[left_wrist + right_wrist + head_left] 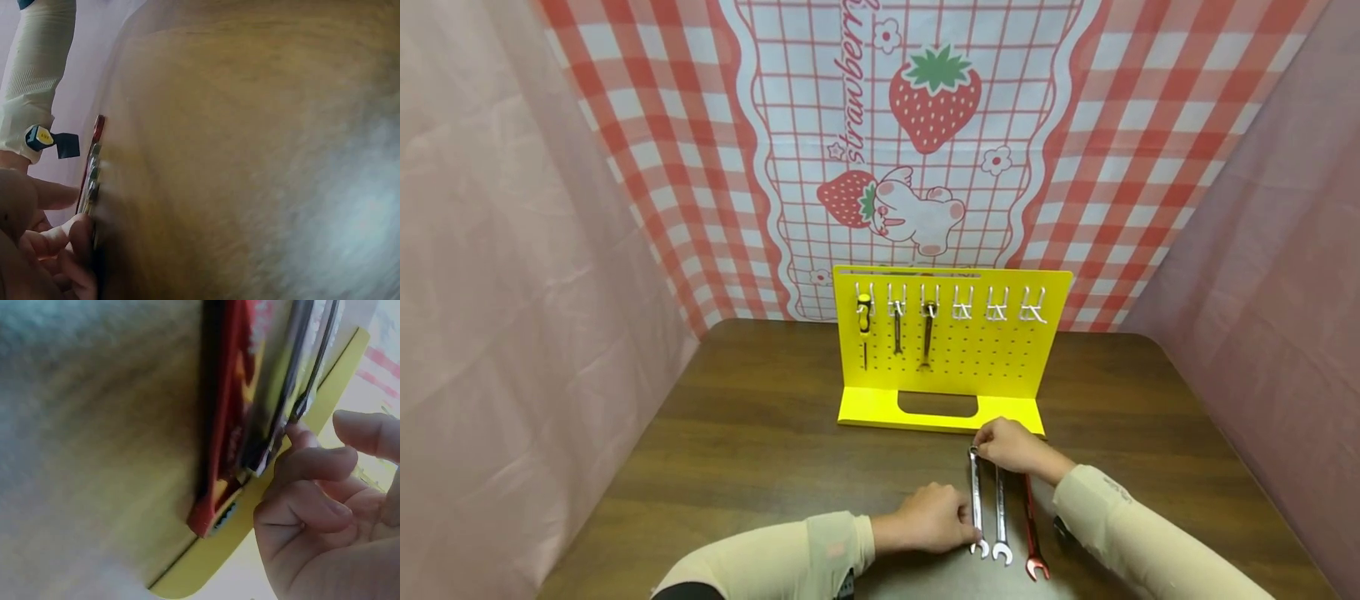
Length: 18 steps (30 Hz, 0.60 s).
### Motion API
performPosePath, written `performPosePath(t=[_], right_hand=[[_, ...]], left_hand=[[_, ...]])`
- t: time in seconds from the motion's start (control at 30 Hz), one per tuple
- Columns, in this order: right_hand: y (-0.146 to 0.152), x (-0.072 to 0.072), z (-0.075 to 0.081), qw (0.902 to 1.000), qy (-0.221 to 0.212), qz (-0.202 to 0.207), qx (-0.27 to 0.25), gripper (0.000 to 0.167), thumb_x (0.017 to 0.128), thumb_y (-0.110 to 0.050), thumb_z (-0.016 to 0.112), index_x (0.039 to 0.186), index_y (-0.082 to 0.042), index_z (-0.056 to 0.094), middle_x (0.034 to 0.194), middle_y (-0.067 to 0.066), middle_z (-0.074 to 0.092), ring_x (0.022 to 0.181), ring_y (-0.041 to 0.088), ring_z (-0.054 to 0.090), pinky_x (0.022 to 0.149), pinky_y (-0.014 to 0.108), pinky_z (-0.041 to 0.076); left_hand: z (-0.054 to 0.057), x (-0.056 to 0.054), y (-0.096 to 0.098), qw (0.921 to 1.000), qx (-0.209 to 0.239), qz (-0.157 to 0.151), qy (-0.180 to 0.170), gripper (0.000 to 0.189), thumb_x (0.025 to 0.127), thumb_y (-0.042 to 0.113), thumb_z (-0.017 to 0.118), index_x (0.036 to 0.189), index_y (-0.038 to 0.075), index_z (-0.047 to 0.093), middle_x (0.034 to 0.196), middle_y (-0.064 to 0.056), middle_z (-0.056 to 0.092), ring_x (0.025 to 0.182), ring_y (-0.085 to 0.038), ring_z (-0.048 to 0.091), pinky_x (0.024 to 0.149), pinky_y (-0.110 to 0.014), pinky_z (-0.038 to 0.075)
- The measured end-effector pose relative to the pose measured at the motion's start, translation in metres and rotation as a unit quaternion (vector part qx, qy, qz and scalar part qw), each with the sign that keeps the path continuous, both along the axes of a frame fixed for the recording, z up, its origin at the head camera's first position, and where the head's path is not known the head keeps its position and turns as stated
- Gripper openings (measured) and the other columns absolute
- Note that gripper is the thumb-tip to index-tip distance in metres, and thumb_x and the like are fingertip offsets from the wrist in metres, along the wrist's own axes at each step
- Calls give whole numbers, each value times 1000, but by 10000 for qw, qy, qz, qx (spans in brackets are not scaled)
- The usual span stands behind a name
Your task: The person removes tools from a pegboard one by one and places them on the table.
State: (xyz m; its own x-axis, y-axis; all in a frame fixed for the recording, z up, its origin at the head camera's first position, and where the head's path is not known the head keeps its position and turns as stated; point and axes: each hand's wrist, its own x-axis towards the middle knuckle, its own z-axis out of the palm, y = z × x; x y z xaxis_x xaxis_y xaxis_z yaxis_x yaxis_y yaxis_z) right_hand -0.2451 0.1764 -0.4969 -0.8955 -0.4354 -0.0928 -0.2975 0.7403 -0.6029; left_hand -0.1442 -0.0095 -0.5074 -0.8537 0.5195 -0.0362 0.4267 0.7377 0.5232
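Note:
Two silver combination wrenches and one red combination wrench (1032, 525) lie side by side on the table, open ends toward me. My left hand (934, 518) pinches the leftmost silver wrench (976, 492) near its open end. At that wrench's ring end, my right hand (1011, 446) has a fingertip touching it. In the right wrist view, the right fingers (309, 464) are bent and the thumb stands a little apart from the metal; whether they grip is unclear. The middle silver wrench (1001, 508) lies just right of it, its upper end hidden by the right hand.
A yellow pegboard stand (955, 354) rises behind the hands, its base near the right hand. A yellow-black screwdriver (865, 321) and two wrenches hang on its left hooks. Three bare hooks (997, 304) are on the right. A checked cloth backs the table (752, 417).

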Motion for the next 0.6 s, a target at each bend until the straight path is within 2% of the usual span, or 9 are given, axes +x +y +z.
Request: performPosePath(t=[0.1, 0.2, 0.3, 0.37, 0.47, 0.6], right_hand=[[-2, -5, 7, 9998, 160, 79, 96, 14, 84, -8, 66, 93, 0, 75, 79, 2, 67, 66, 14, 54, 60, 31, 47], [-6, -12, 18, 9996, 268, -78, -25, 17, 88, -9, 66, 99, 2, 74, 78, 3, 66, 65, 15, 55, 60, 32, 48], [-11, -20, 28, 9984, 415, -254, -298, 20, 92, -9, 65, 105, 4, 73, 83, 6, 68, 68, 16, 57, 62, 34, 50], [-14, -26, 33, 9966, 554, -354, -495, 20, 94, -9, 65, 106, 4, 73, 87, 7, 70, 72, 16, 60, 64, 35, 51], [-20, -34, 38, 9931, 776, -425, -768, 19, 96, -11, 65, 107, 3, 74, 94, 9, 73, 76, 18, 62, 67, 37, 52], [-27, -43, 44, 9871, 1014, -576, -1098, 20, 99, -13, 64, 109, 1, 74, 100, 10, 73, 77, 19, 63, 67, 37, 53]], left_hand=[[0, -11, -2, 9995, 243, -211, -16, 26, 87, 29, 79, 68, 20, 63, 59, 16, 51, 55, -1, 47, 53, -17, 38], [1, -28, -6, 9984, 512, -223, 92, 16, 90, 25, 75, 76, 18, 68, 65, 15, 55, 60, 0, 49, 58, -16, 40], [5, -48, -13, 9971, 679, 89, 333, 8, 92, 22, 72, 86, 16, 71, 76, 12, 60, 68, -1, 53, 64, -18, 44], [10, -60, -18, 9950, 744, 414, 517, 7, 93, 21, 71, 94, 15, 72, 85, 8, 63, 76, -5, 58, 69, -21, 47], [19, -78, -27, 9896, 918, 921, 621, 16, 95, 20, 68, 108, 11, 71, 101, 1, 66, 93, -15, 64, 79, -30, 51], [30, -99, -37, 9782, 1313, 1478, 642, 30, 99, 20, 62, 126, 6, 66, 118, -7, 65, 110, -26, 63, 89, -40, 52]])
